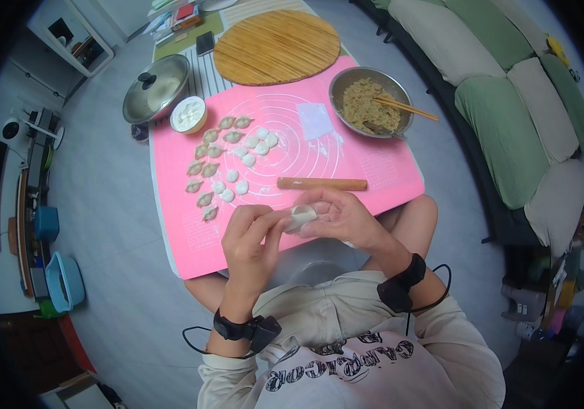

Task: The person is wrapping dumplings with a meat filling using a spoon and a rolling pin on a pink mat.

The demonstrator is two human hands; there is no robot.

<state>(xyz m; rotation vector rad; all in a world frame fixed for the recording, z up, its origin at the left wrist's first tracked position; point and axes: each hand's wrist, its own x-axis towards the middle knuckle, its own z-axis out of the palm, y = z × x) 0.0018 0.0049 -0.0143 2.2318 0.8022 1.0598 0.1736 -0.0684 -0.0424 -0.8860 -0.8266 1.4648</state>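
Between my two hands, just past the near edge of the pink silicone mat [389,186], is a folded dumpling wrapper [302,217]. My left hand [253,232] pinches its left end with thumb and fingers. My right hand [343,217] cups its right side; whether filling is inside cannot be seen. A wooden rolling pin [322,184] lies just beyond my hands. Formed dumplings [210,169] stand in rows on the mat's left part, with several floured dough pieces [242,187] beside them. At the right, a metal bowl [336,102] holds minced filling [369,102] and wooden chopsticks [407,108].
A bowl of flour [188,114] and a pan with a glass lid [156,89] stand at the left. A white paper sheet [315,121] lies mid-mat. Behind are a round wooden board [276,46] and a phone [205,44]. A sofa [502,138] is at the right.
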